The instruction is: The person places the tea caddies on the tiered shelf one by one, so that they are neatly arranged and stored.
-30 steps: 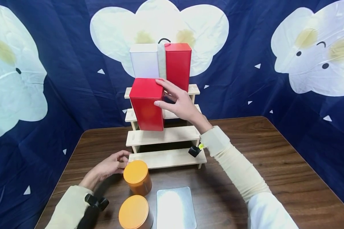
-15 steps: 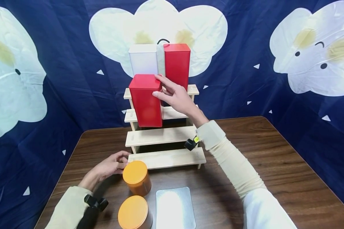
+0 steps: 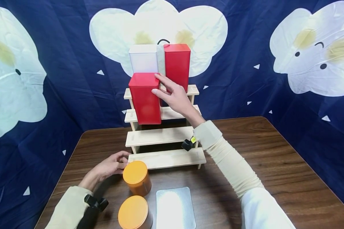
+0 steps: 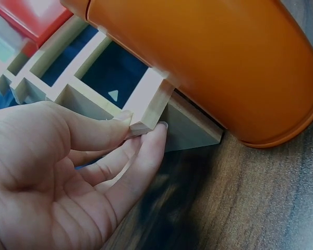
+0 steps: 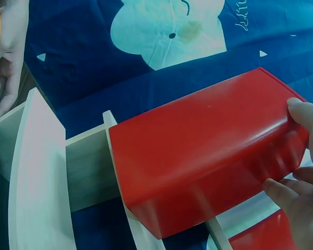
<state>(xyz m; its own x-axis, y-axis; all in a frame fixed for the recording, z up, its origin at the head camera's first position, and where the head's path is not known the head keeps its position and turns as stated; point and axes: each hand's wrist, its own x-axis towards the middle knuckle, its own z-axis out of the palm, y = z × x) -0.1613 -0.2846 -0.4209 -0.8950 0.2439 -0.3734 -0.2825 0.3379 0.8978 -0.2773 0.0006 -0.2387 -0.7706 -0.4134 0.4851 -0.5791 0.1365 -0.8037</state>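
Note:
My right hand point(image 3: 176, 97) grips a tall red tin point(image 3: 145, 103) near its top right, thumb on the front face and fingers over the lid's edge and side. The tin's bottom overlaps the second-highest step of the wooden tiered shelf point(image 3: 163, 136). In the right wrist view the red tin point(image 5: 198, 151) lies across that step, its base close to the board. Low on the left, my left hand point(image 3: 110, 165) pinches the end of the lowest step; the left wrist view shows thumb and fingertips on the board's corner point(image 4: 146, 112).
A white tin point(image 3: 143, 60) and another red tin point(image 3: 177, 65) stand on the top step. Two orange round tins point(image 3: 135, 173) stand in front of the shelf, beside a flat silver tin point(image 3: 175, 208). A blue cloth with clouds hangs behind the wooden table point(image 3: 246, 152).
My right hand has raised the red tin and moved it back, from in front of the lower steps to the second-highest one. My left hand stays at the shelf's corner.

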